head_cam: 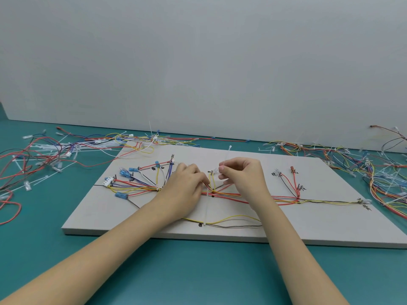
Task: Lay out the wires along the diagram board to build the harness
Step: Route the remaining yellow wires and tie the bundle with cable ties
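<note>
Left hand (187,179) fingers curled, pressing red-yellow wire bundle (231,194) at mid junction of flat grey diagram board (330,227); right hand (240,172) pinching thin white cable tie (226,156) upright; advice: keep bundle pinned on drawn line, cinch tie snug at junction

Harness workshop: diagram board (308,230), loose wires (44,155)

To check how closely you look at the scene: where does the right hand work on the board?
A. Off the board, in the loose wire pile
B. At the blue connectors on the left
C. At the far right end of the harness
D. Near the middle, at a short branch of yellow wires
D: the right hand pinches something small at the tip of the yellow branch near the middle of the board, close to the left hand.
</note>
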Demonstrator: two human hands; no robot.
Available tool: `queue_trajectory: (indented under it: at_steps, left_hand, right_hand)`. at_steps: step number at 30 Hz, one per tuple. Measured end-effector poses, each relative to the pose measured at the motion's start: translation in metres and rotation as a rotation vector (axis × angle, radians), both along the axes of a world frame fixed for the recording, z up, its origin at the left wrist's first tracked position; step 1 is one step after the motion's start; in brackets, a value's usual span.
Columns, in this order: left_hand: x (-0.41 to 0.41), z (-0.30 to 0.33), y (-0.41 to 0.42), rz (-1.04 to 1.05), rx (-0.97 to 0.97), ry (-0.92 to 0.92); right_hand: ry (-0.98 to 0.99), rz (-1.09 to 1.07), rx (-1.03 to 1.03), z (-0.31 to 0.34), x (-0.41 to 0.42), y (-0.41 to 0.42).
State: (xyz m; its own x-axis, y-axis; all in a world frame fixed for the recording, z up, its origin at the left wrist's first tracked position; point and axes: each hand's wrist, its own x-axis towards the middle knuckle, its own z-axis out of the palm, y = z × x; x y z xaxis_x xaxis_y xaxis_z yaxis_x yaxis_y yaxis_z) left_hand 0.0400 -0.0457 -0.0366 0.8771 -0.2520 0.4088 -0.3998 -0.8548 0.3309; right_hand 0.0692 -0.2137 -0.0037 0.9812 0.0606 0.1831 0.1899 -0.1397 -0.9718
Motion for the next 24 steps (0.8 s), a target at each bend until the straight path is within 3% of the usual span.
queue_trajectory:
  at_steps: [24]
  left_hand:
    - [-0.012,0.012,-0.013,0.030,0.218,-0.029]
  right_hand:
    - [-0.040,0.058,-0.177,-0.007,0.001,0.001]
